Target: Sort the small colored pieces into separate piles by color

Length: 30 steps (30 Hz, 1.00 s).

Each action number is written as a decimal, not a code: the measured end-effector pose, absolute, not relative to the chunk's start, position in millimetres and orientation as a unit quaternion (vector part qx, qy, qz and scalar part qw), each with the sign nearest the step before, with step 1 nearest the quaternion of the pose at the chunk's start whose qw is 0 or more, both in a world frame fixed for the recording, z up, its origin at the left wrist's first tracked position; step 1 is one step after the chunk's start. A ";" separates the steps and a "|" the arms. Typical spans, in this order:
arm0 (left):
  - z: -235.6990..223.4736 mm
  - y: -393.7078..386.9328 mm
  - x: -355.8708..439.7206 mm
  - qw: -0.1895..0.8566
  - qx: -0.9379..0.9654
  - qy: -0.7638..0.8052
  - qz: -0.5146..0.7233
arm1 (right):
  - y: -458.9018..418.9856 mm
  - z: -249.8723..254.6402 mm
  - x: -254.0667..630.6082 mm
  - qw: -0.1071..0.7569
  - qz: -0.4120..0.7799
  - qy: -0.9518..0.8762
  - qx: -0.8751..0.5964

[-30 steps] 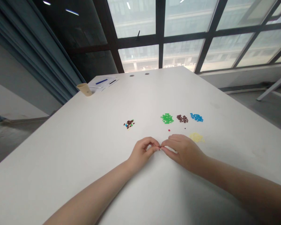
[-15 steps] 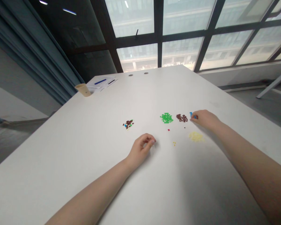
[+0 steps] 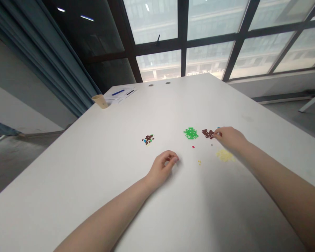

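Brown bits (image 3: 208, 133), loose pile on the surface (image 3: 99, 154), just left of the right hand (image 3: 230, 138), pinched closed at its edge; left hand (image 3: 162, 169) curled shut, farther off.

The desk (image 3: 94, 147) has a smooth, matt white top. The tiny green pieces (image 3: 191, 133) and brown pieces (image 3: 208, 133) look like plastic, though they are too small to tell for sure. The cup (image 3: 100, 101) is matt tan paper, beside thin paper sheets (image 3: 118, 93). The blue-grey curtain (image 3: 42, 56) is soft cloth, and the window frame (image 3: 182, 45) is dark metal around glossy glass panes (image 3: 157, 21).
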State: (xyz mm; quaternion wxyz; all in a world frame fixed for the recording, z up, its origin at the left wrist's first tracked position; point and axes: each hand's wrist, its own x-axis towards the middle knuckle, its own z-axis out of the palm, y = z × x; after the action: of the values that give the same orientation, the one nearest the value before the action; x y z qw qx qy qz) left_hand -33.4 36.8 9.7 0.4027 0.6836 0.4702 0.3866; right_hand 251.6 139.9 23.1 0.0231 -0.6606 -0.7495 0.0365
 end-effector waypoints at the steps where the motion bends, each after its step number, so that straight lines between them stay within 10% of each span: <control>1: 10.6 40.8 -37.2 0.389 0.685 0.479 0.389 | 138.8 26.1 251.2 0.023 0.036 -0.748 -0.662; 15: -9.2 100.4 -113.0 -0.026 0.702 0.684 0.199 | 68.7 66.9 183.9 0.047 0.040 -0.848 -0.526; 30: 1.6 96.3 -103.4 0.056 0.684 0.649 0.329 | -4.4 61.9 141.7 0.007 0.072 -0.931 -0.357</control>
State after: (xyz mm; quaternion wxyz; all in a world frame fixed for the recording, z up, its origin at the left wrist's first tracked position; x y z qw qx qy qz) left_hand -103.4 96.3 1.6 0.0563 0.6836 0.6490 0.3291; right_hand 141.7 -4.4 61.9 0.0065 -0.3570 -0.9313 0.0724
